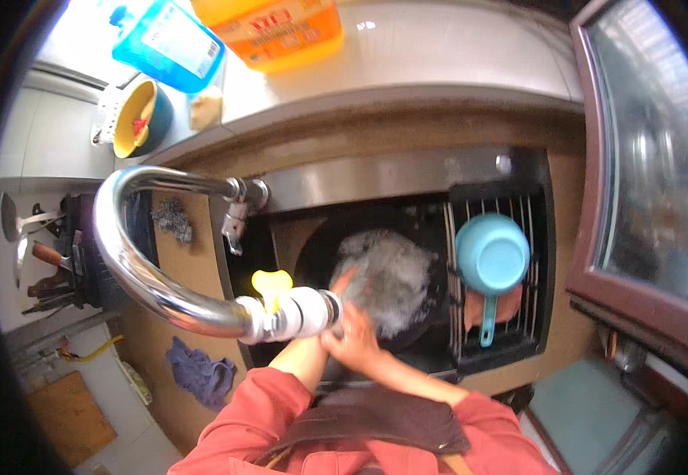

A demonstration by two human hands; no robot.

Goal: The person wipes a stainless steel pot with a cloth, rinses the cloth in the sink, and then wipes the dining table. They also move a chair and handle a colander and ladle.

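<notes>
Over the sink, my right hand [355, 335] is blurred, its fingers close under the white tap nozzle [311, 312]. My left hand is mostly hidden behind that nozzle; its forearm [302, 359] comes up from the left, and a blurred reddish finger or object [345, 279] shows beyond the nozzle. Whether either hand holds something cannot be told. Foamy water [385, 279] fills a dark round pan or wok [314, 255] in the basin. The curved chrome faucet [109, 231] arches in from the left, with a yellow lever [272, 282] by its nozzle.
A light-blue ladle-like pot [492, 255] lies upside down on the rack at the right, over a brownish cloth [510, 304]. A blue cloth [201, 373] and a steel scourer [171, 219] lie left of the sink. Bottles [168, 44] stand on the ledge behind. A framed window [593, 148] juts in at right.
</notes>
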